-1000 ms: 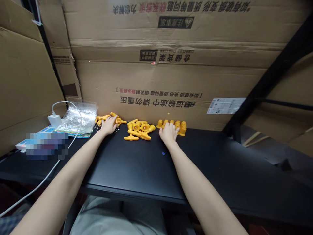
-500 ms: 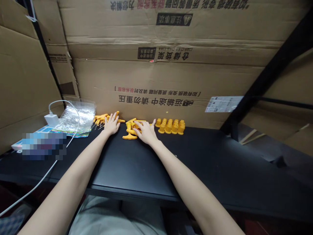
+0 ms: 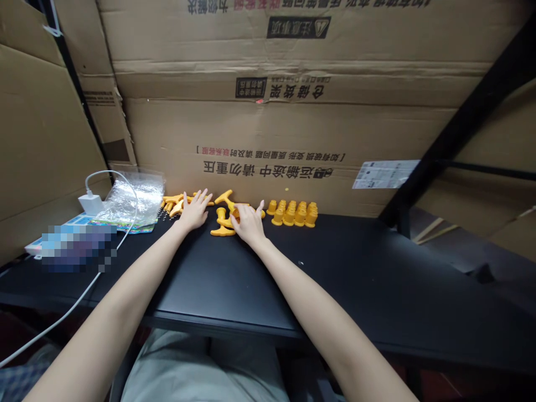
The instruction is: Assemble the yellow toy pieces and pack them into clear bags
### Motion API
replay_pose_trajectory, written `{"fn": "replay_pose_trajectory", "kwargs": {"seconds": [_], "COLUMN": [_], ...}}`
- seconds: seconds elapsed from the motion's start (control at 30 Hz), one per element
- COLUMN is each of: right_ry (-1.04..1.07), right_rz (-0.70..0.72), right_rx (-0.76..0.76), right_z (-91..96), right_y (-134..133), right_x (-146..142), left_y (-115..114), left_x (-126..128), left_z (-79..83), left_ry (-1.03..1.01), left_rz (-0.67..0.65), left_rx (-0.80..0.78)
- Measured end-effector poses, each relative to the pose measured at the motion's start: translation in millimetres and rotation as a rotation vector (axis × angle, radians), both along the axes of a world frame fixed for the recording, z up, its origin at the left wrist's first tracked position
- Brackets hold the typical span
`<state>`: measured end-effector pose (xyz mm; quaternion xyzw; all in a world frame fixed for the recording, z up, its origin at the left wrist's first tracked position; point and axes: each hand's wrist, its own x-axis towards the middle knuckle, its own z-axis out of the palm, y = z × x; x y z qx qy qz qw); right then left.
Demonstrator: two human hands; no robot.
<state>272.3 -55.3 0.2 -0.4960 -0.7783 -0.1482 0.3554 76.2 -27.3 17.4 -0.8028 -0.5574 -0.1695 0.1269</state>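
My left hand (image 3: 195, 212) lies with its fingers spread over the right end of a heap of yellow plastic pieces (image 3: 173, 204). Small dark screw-like bits show at the heap's near edge. My right hand (image 3: 250, 224) has its thumb and fingers bent around a yellow plastic piece, partly hidden beneath them, with the little finger raised. Between the hands are several yellow T-shaped handles; one T-shaped handle (image 3: 223, 230) lies nearest me, another angled handle (image 3: 225, 197) farther back. A small yellow spool-like piece (image 3: 220, 214) stands beside them.
Several yellow flanged caps (image 3: 294, 213) stand in rows right of my right hand. A clear plastic bag (image 3: 136, 195), a white charger (image 3: 90, 202) and its cable sit at the left on the black tabletop (image 3: 218, 279). Cardboard walls (image 3: 251, 128) enclose the back and sides.
My left hand has shifted slightly right, its fingers still spread. An angled yellow handle now sticks up at the back between the hands. My right hand stays at the same pieces, fingers more bent.
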Motion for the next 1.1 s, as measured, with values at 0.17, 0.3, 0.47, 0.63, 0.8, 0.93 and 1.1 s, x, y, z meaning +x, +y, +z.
{"fn": "replay_pose_trajectory", "kwargs": {"seconds": [0.17, 0.3, 0.47, 0.63, 0.8, 0.93, 1.1], "right_ry": [0.025, -0.032, -0.134, -0.237, -0.305, -0.366, -0.407], "right_rz": [0.235, 0.429, 0.326, 0.191, 0.116, 0.043, 0.068], "right_rx": [0.147, 0.183, 0.123, 0.021, 0.042, 0.104, 0.108], "right_z": [5.2, 7.2, 13.1, 21.0, 27.3, 32.1, 30.1], "right_y": [1, 2, -3, -10, -14, -17, -15], "right_x": [12, 21, 24, 19, 14, 10, 14], "left_y": [-26, -34, -39, -46, -43, -41, -44], "left_x": [12, 12, 7, 15, 18, 18, 20], "left_z": [24.5, 28.3, 19.6, 18.1, 19.0, 18.8, 18.6], "left_ry": [-0.086, -0.154, -0.115, -0.113, -0.247, -0.456, -0.5], "left_rz": [-0.035, 0.063, 0.038, -0.032, -0.042, -0.047, -0.005], "left_rx": [0.215, 0.241, 0.215, 0.184, 0.085, -0.151, -0.333]}}
